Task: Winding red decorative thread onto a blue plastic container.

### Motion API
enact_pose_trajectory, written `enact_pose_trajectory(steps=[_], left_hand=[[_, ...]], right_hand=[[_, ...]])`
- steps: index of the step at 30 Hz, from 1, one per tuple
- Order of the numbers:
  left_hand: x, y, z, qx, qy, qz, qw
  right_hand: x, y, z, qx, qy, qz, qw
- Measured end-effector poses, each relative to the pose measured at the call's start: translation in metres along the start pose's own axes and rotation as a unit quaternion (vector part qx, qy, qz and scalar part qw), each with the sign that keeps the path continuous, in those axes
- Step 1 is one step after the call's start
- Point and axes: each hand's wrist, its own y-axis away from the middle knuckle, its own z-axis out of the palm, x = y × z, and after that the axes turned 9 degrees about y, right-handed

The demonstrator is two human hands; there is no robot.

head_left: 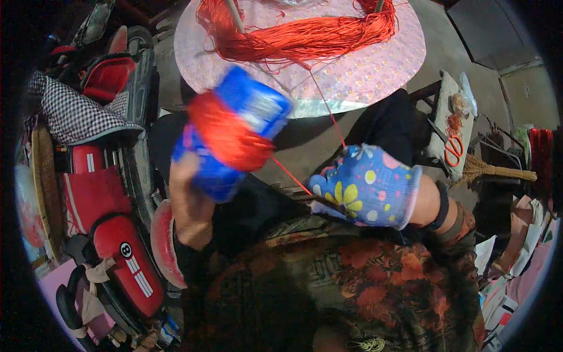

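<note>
My bare left hand point(190, 202) grips the lower end of a flat blue block point(249, 97), perhaps a packet, blurred by motion. Red cord point(231, 132) is wound in a thick band round its middle. From this band a strand point(291, 176) runs taut to my right hand point(369, 185), which wears a blue flowered glove and is closed round the cord. Beyond the glove the strand climbs to a big loose skein of red cord point(316, 41) on the round table. Two upright sticks point(236, 16) stand inside the skein's loop.
A pink patterned cloth covers the round table point(381, 76) ahead. At right, orange-handled scissors point(453, 151) lie on a padded stool point(448, 108) beside a straw broom point(492, 170). Red-and-black ride-on vehicles point(126, 258) and a checked cloth point(82, 111) crowd the left.
</note>
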Motion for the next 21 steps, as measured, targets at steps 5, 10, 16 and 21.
enact_pose_trajectory(steps=[5,10,16,21], left_hand=[[-0.004,-0.008,0.006,-0.303,-0.050,-0.200,0.930],[0.004,-0.015,0.002,-0.438,0.050,-0.241,0.865],[-0.002,-0.007,-0.017,-0.448,0.270,-0.104,0.846],[-0.009,0.004,0.003,-0.292,0.498,-0.093,0.811]], right_hand=[[0.037,-0.019,-0.016,0.137,-0.155,-0.117,0.971],[0.061,-0.054,0.014,0.241,-0.173,-0.013,0.955],[0.076,-0.026,0.070,0.327,-0.210,0.076,0.918],[0.020,0.012,0.070,0.269,-0.160,0.036,0.949]])
